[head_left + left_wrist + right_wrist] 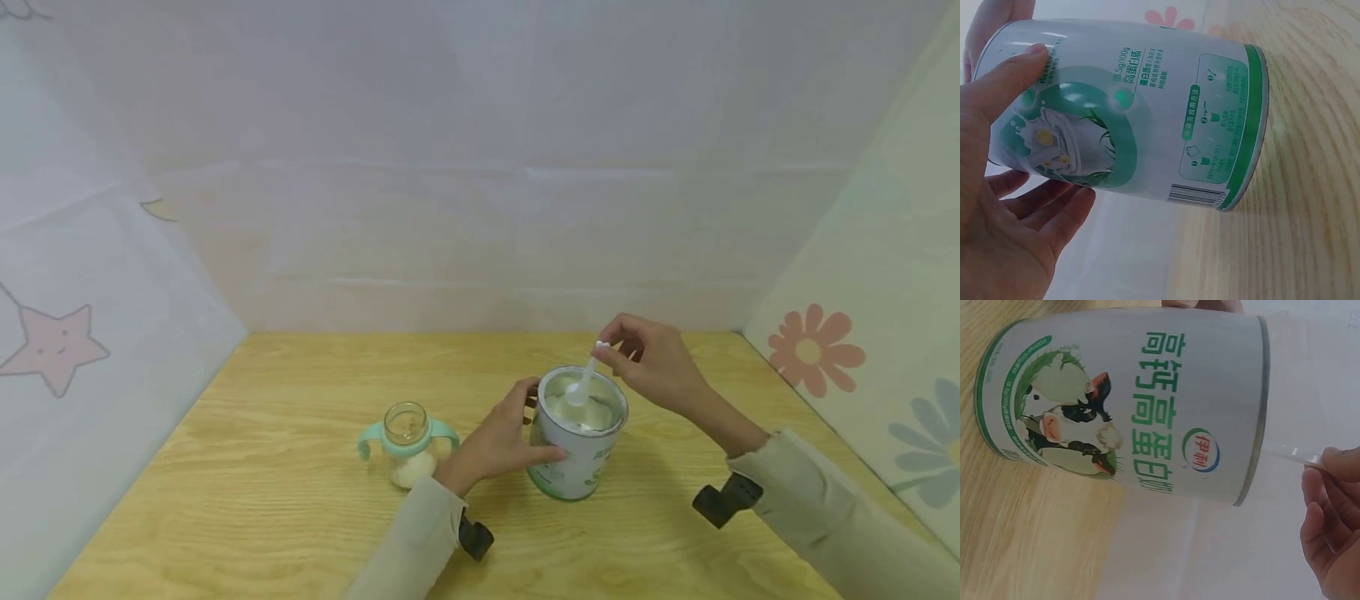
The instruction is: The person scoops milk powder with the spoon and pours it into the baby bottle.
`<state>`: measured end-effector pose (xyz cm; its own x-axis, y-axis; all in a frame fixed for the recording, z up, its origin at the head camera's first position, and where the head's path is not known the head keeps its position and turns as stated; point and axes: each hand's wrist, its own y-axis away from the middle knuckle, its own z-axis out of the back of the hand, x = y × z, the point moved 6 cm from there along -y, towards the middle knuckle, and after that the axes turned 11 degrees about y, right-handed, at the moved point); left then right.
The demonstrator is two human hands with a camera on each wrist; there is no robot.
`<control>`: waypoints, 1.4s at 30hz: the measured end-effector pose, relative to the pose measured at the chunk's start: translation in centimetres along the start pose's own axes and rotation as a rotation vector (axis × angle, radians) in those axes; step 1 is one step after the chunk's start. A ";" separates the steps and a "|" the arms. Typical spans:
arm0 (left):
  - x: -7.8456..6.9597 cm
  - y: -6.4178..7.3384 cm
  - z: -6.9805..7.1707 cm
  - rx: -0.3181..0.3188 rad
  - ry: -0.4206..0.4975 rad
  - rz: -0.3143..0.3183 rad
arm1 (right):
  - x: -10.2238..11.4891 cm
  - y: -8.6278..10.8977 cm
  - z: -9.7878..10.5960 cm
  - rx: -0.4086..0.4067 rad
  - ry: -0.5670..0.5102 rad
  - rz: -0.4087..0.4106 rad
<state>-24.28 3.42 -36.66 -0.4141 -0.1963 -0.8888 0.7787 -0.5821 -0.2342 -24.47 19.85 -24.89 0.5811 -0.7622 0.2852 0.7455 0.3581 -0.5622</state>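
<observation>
**A spoon dips into a big can**

The can stands on the wooden table, to the right of the middle. It is white, with a green band around the bottom. One side has a cow picture and big green writing. Another side has a bar code near the bottom. Pale powder shows inside the can.

The spoon is small and white. Its scoop end is inside the top of the can, and its handle sticks up over the rim. I cannot tell if the scoop touches the powder.

The left hand holds the side of the can, with its thumb on the near side and its fingers around the other side. The right hand is up over the rim and pinches the end of the spoon handle between thumb and fingers.

Left of the can, near the left hand, is a clear bottle with two mint green handles. Its top is uncovered, and pale powder sits low inside it. The left sleeve hides a bit of it.

Both sleeves are light tan, and a black thing sits at each wrist. Around the table are pale walls. The left one has a pink star, and the right one has a red flower and a blue flower.
</observation>
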 end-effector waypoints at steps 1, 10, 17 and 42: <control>0.0 0.0 0.0 0.002 0.002 0.000 | -0.1 0.1 -0.1 -0.002 -0.001 0.000; 0.4 0.0 0.0 0.010 0.018 0.043 | -0.4 0.5 -0.3 -0.027 0.004 0.041; 0.5 0.0 0.1 0.012 0.013 0.055 | 0.1 0.9 -0.2 -0.041 0.043 0.158; 0.5 -0.1 -1.1 0.019 0.103 0.014 | 1.0 1.9 -0.4 0.088 0.100 0.380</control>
<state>-24.09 4.24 -37.52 -0.3517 -0.1226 -0.9281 0.7746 -0.5948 -0.2149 -22.64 19.57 -25.97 0.7894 -0.6138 -0.0093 0.5113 0.6658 -0.5435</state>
